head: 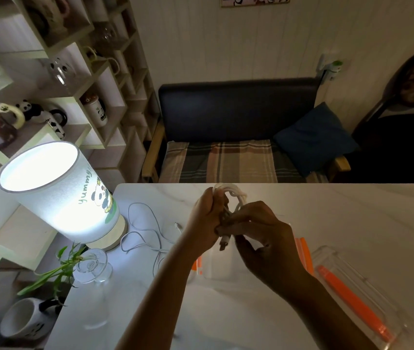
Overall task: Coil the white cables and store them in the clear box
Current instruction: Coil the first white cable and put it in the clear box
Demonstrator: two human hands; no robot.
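Above the white table, both hands hold a coiled white cable (pixel 233 193). My left hand (pixel 207 218) grips the bundle from the left, with loops sticking out above the fist. My right hand (pixel 259 223) pinches the bundle from the right. The cable's plug end (pixel 224 243) hangs down between the hands. A second white cable (pixel 148 231) lies loose on the table near the lamp. The clear box (pixel 246 261) with orange latches stands under the hands, mostly hidden by them. Its clear lid (pixel 357 296) with an orange strip lies to the right.
A lit lamp (pixel 57 195) with a panda print stands at the table's left corner. A glass vase (pixel 95 279) with a green plant is in front of it, a mug (pixel 24 319) lower left. Shelves fill the left wall; a bench with cushion (pixel 314 140) stands behind the table.
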